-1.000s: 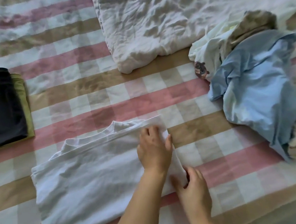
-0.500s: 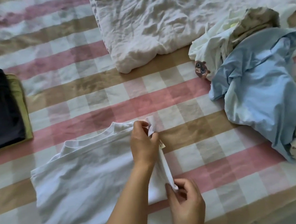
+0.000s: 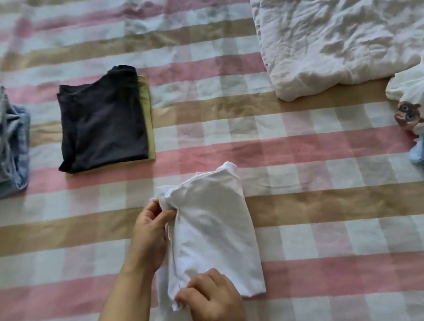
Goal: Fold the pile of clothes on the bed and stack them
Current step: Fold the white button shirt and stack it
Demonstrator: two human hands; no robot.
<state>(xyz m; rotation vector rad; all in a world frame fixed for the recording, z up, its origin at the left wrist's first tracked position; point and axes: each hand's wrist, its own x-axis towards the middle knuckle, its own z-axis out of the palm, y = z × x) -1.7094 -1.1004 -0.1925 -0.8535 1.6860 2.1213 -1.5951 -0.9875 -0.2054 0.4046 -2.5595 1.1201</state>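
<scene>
crumpled white blanket [image 3: 343, 17] — upper right, on checked sheet [image 3: 228, 130]

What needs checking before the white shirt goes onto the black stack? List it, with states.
1. The left hand pinches the white shirt at its far corner: ok.
2. The right hand pinches its near corner: ok.
3. The shirt's left edges lie flush: not ok, a lower layer pokes out.
4. The top of the black stack is free: ok.
5. The bedspread between shirt and stack is bare: ok.
6. The shirt's footprint matches the stack: cannot tell.
</scene>
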